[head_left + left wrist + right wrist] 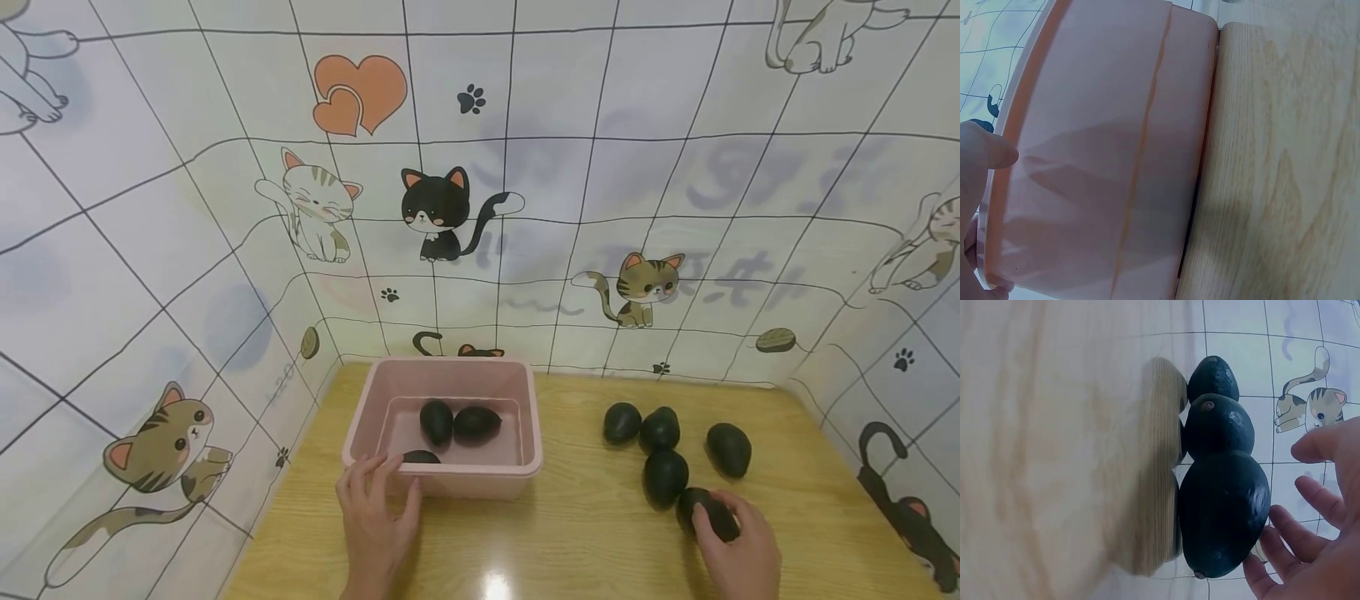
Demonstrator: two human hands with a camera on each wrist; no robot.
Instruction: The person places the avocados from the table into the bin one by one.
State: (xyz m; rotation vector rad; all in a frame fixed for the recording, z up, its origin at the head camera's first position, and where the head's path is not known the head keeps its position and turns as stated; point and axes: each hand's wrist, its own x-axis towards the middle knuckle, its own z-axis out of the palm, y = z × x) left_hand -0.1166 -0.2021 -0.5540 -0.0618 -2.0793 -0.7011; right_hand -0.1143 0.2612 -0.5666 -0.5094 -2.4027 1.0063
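Note:
A pink plastic bin sits on the left part of the table, holding dark green avocados. My left hand grips its near rim at the left corner, fingers over the edge and thumb on the outside. On the right lies a loose group of avocados. My right hand is over the nearest avocado. In the right wrist view, its fingers are spread beside the largest avocado, and the thumb stands apart from it.
The wooden table meets a cloth backdrop printed with cats and grid lines, at the back and both sides. A single avocado lies apart at the right of the group.

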